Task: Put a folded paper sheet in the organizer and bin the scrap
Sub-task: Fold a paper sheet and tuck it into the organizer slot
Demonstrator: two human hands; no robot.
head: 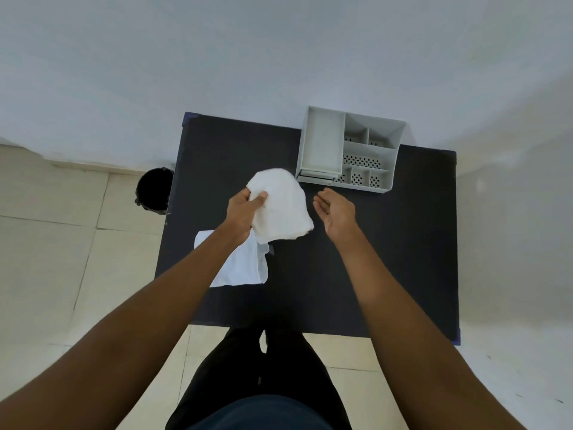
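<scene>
Nearest on the dark table (387,259), a flat white sheet (240,268) lies left of centre, partly under the left forearm. Just beyond it, the left hand (245,209) pinches a limp white paper (280,209) by its left edge, lifted and sagging, its long axis running near to far. The right hand (336,209) hovers beside it, empty, palm turned inward, fingers loosely spread. Farther right stands the grey organizer (348,150), closer to the right hand. Off the table's far left edge, on the floor, sits the black bin (153,189), on the left hand's side.
</scene>
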